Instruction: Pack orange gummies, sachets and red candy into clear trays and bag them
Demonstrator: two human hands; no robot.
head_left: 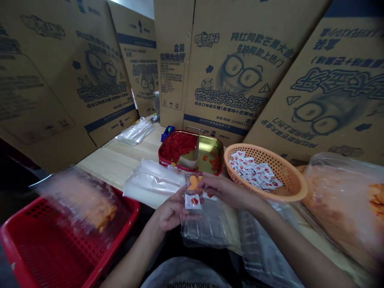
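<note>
Both my hands meet over a clear plastic tray (205,228) with moulded compartments at the table's front edge. My left hand (172,211) is closed on the tray's left side, beside a small white sachet with a red print (192,202). Orange candy-like pieces (194,183) sit at the tray's far end. There, the fingers of my right hand (217,188) are pinched on an orange piece, partly hidden. Another sachet shows below the right fingers. Just beyond stands a red-rimmed tin (222,160) with red pieces (177,146), a few orange pieces and a white divider.
An orange basket (295,188) of white sachets stands right of the tin. Farther right lies a large bag of orange pieces (333,212). More clear trays (267,244) and plastic bags (153,182) lie nearby. A red basket (21,232) is at left; cardboard boxes (228,72) wall the back.
</note>
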